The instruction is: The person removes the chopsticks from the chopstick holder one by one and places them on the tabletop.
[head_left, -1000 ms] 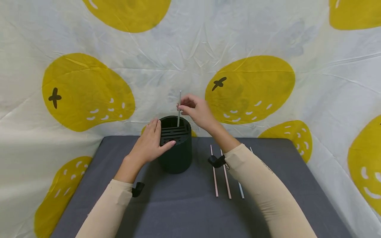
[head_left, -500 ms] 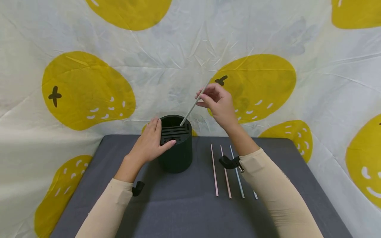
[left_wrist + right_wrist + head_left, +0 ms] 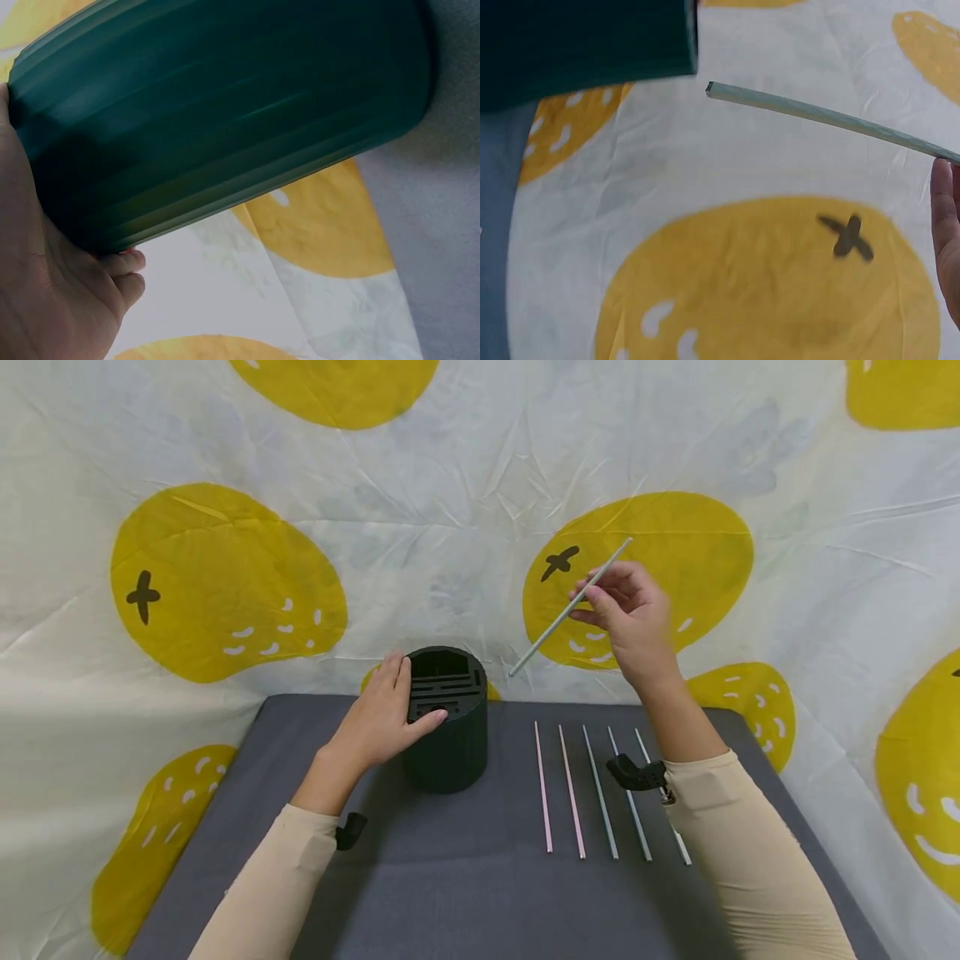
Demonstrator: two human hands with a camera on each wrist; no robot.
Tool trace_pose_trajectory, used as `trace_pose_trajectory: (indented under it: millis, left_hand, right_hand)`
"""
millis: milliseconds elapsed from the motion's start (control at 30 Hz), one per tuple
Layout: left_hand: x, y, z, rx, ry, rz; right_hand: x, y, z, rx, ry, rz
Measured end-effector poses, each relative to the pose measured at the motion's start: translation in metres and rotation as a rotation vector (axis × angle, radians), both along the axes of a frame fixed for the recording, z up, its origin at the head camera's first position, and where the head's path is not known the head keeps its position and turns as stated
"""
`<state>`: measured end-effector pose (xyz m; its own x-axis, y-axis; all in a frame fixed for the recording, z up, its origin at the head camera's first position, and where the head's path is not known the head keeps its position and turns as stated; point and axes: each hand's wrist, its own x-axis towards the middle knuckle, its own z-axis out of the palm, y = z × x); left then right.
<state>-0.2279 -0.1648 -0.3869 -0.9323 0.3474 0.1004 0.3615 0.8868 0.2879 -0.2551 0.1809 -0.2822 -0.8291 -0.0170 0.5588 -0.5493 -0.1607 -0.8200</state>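
Observation:
A dark green cylindrical knife block (image 3: 450,756) with a slotted top stands near the table's back edge. My left hand (image 3: 372,718) holds it at the upper left, fingers along the rim and thumb across the front. In the left wrist view, two bent fingertips (image 3: 132,274) show beside its wall. My right hand (image 3: 630,618) pinches a pale green chopstick (image 3: 551,631) near its upper part, tilted, in the air right of the block. The right wrist view shows the chopstick's squared end (image 3: 711,90) apart from the block. The block's open rear section looks dark inside.
Several pastel chopsticks lie in a row on the grey table, among them a pink one (image 3: 543,789) and a blue one (image 3: 602,793). My right forearm partly covers the rightmost one (image 3: 681,845). A white cloth with yellow fruit prints (image 3: 465,468) hangs behind.
The pale green chopstick has come out of the block's rear opening and moved right with my right hand, tilting more. My left hand stays on the block. More chopsticks on the table are uncovered.

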Motion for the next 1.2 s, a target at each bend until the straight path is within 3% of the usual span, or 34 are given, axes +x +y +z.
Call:
trace_pose_trajectory:
  millis: [233,533,800,867,1033,1200]
  left_hand:
    - [-0.003,-0.001,0.000,-0.019,0.003,0.001]
    - [-0.001,0.001,0.001,-0.003,0.001,-0.001]
    - [-0.002,0.000,0.001,-0.001,0.000,-0.001]
    - [-0.002,0.001,0.002,-0.008,-0.008,0.003]
    - [-0.001,0.001,0.002,-0.008,-0.019,0.010]
    - [0.000,0.001,0.001,-0.001,-0.010,0.010]
  right_hand:
    - [0.006,0.038,-0.017,0.042,-0.050,-0.052]
    - [0.008,0.092,-0.051,0.118,-0.098,-0.056]
    - [0.008,0.137,-0.080,0.180,-0.227,-0.084]
    - [0.007,0.147,-0.087,0.225,-0.276,-0.118]
    - [0.008,0.167,-0.101,0.504,-0.382,-0.281]
    - [0.008,0.181,-0.117,0.690,-0.443,-0.302]
